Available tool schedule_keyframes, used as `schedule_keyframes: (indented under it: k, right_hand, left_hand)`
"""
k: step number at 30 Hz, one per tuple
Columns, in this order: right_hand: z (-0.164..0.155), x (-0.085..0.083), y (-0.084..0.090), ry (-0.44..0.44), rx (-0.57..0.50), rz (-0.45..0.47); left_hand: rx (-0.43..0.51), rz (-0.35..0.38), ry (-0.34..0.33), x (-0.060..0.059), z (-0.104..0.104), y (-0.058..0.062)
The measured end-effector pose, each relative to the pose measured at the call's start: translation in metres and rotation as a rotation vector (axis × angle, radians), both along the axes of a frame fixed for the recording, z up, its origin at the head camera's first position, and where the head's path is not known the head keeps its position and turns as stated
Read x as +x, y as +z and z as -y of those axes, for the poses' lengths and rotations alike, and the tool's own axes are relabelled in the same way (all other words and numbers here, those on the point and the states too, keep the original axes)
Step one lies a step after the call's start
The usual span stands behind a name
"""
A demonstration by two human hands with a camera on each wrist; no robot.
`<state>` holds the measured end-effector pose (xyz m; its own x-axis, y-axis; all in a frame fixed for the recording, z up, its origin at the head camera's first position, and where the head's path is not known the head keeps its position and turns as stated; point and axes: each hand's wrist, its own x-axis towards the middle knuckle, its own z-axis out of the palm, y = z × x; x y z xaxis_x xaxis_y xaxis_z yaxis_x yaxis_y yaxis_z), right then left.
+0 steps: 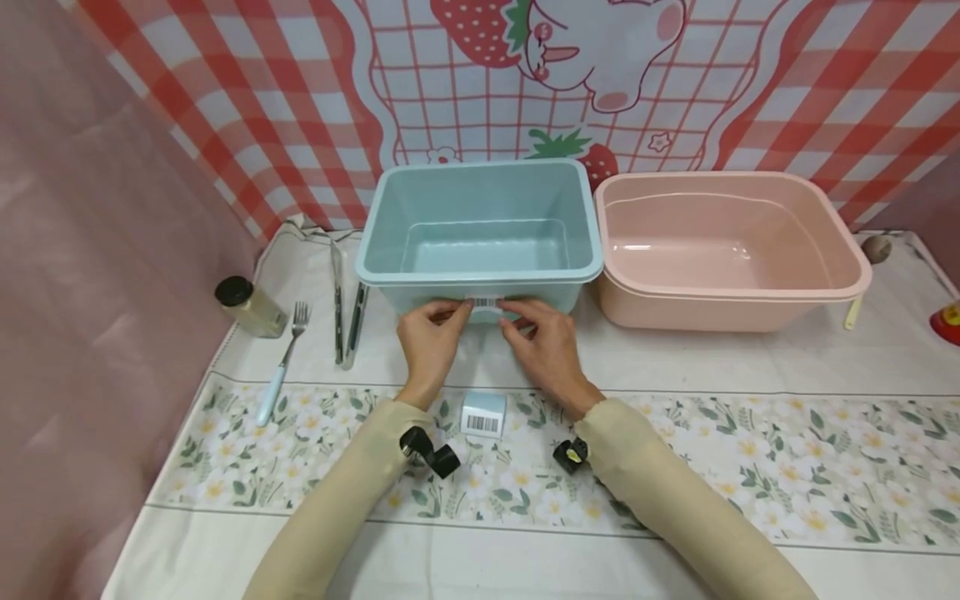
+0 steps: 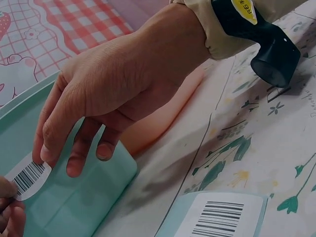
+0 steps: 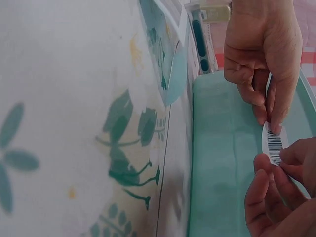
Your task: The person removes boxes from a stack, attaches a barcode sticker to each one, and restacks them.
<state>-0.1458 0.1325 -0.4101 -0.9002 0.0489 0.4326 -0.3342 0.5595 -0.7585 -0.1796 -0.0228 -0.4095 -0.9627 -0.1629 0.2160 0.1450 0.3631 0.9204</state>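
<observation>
A small white barcode label point(image 1: 483, 302) is at the front wall of the light blue tub point(image 1: 480, 276), just below its rim. My left hand point(image 1: 435, 337) pinches the label's left end. With thumb and index finger, my right hand point(image 1: 546, 346) pinches the right end. Seen from the left wrist, the right hand point(image 2: 108, 89) reaches over the tub with its lower fingers loosely bent. The right wrist view has the left hand point(image 3: 266, 54) at the label's far end. Between the forearms, a curled light blue backing piece point(image 1: 483, 417) bearing another barcode label lies on the cloth.
A pink tub point(image 1: 735, 294) stands right beside the blue one. To the left lie a jar with a black lid point(image 1: 251, 307), a fork point(image 1: 283, 367) and slim metal utensils point(image 1: 351, 325). A spoon point(image 1: 876, 248) is partly hidden behind the pink tub; a red object point(image 1: 948, 323) sits far right.
</observation>
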Motion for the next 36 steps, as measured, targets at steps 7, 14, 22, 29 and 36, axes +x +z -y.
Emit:
schedule_keyframes:
  k: [7,14,22,29,36]
  right_hand:
    - [0.001,0.001,0.003,-0.027,0.013,0.022]
    - [0.0,0.002,0.004,-0.023,-0.026,0.023]
    - [0.003,-0.006,0.003,0.165,-0.272,0.142]
    - [0.002,-0.005,-0.002,0.191,-0.235,0.277]
    - [0.0,-0.004,0.001,0.227,-0.293,0.289]
  left_hand:
    - [-0.023,-0.01,0.042,0.0,-0.001,0.001]
    - [-0.035,-0.075,0.037,0.003,0.002,0.0]
    - [0.135,-0.081,-0.273,0.002,0.005,-0.003]
    - [0.052,0.021,-0.326,0.009,0.005,0.007]
    - [0.03,0.037,-0.382,0.021,0.005,0.031]
